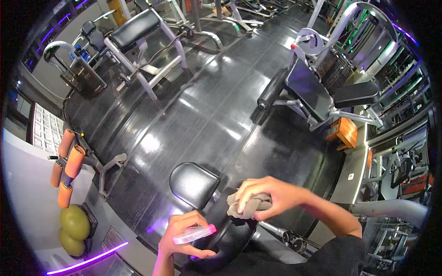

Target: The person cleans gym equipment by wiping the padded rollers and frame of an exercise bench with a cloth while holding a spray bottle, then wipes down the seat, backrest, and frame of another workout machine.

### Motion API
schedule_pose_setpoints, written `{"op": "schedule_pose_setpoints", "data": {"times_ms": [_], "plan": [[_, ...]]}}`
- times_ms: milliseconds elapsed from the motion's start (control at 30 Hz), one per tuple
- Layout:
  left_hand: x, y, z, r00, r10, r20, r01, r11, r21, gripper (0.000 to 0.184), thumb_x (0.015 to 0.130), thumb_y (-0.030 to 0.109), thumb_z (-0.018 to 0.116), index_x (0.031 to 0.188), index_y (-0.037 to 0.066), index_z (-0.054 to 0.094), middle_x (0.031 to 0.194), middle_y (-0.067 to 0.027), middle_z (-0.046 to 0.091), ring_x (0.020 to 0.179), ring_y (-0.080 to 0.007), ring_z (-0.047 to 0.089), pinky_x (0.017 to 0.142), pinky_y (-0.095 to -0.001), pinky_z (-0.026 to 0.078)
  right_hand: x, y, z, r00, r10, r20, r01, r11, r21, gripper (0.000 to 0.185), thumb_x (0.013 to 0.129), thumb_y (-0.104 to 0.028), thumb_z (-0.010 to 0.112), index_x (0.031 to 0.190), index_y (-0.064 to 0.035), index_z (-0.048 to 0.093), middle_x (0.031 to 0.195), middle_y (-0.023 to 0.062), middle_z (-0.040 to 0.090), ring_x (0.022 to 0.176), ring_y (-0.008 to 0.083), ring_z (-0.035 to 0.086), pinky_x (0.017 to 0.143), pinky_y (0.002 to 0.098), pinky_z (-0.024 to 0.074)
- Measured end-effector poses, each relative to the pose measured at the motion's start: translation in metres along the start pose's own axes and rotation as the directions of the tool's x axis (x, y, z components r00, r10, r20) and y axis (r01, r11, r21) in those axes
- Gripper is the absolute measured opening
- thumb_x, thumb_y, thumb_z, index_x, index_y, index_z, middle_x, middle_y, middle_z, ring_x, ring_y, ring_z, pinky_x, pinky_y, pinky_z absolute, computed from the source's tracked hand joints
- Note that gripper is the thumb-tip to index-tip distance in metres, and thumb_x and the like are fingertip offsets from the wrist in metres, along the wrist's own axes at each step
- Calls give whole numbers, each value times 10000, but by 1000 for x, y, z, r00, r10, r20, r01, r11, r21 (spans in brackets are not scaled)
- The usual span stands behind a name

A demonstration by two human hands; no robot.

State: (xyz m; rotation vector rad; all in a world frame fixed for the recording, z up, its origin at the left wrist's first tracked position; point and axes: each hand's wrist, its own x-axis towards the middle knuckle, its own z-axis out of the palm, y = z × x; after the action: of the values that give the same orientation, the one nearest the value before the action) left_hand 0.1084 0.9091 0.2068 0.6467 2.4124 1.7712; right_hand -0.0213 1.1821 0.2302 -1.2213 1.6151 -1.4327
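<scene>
A small translucent bottle with a pink top [192,234] lies tilted in my left hand [172,232], fingers curled over it and the thumb stretched out below. My right hand [283,195] grips a bunched grey-brown cloth [251,207]. That cloth is at the upper end of a black padded bench part [225,246] in front of my body; whether it presses on the pad I cannot tell. Just beyond both hands is a rounded black seat pad [193,184].
A preacher curl bench [136,32] stands at the far left. To the right is a padded leg machine [308,87] beside a wooden stool [343,133]. Orange foam rollers [73,161] and green balls [73,225] are at the left. Black flooring [198,115] runs between the machines.
</scene>
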Motion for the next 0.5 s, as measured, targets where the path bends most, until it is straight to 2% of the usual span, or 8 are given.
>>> {"op": "schedule_pose_setpoints", "data": {"times_ms": [67,100,167,233,367,433,500], "plan": [[2,1,-1,999,-40,18,39,999,20,473,518,316,913,815,55,651,753,-49,634,649,-166,630,571,-257,473,-19,18,16,980,-21,-197,26,999,20,307,712,-137,705,1014,-91,680,1094,96,633,1082,264,583,946,388,443],[4,2,0,997,-70,26,70,997,32,461,523,307,910,809,55,651,748,-51,636,649,-168,632,574,-262,477,-23,26,21,979,-22,-204,29,999,29,307,712,-137,705,1014,-91,680,1094,96,633,1082,264,583,946,388,443],[18,6,0,997,-76,13,75,996,41,448,524,304,909,797,57,652,734,-51,638,642,-171,633,577,-272,485,-25,37,26,940,-30,-341,54,997,61,282,706,-151,704,981,-85,690,1083,116,631,1078,263,582,952,385,438],[30,6,-2,999,-44,-5,44,991,127,438,525,303,911,783,61,652,727,-48,641,634,-171,633,582,-275,491,-24,44,26,933,-27,-359,68,992,102,284,703,-146,694,977,-75,689,1064,133,627,1049,267,593,936,370,445],[56,1,0,999,-52,-13,53,987,152,434,514,298,919,757,63,647,724,-46,643,620,-163,627,586,-266,487,-28,73,26,904,-13,-428,69,991,115,289,697,-98,657,981,-51,673,1039,122,634,979,247,615,884,342,466],[68,-2,1,997,-74,15,71,986,149,402,527,266,910,756,66,647,720,-42,641,613,-158,624,577,-258,480,-33,101,35,868,103,-486,37,962,270,292,697,-76,647,986,-37,657,1000,108,638,942,222,614,868,339,469],[76,-10,5,992,-114,61,108,989,98,360,548,226,893,757,67,647,716,-38,639,611,-153,624,565,-253,475,-37,126,43,848,112,-519,36,963,266,295,700,-67,643,992,-27,644,968,93,639,908,196,610,848,331,471]]}}
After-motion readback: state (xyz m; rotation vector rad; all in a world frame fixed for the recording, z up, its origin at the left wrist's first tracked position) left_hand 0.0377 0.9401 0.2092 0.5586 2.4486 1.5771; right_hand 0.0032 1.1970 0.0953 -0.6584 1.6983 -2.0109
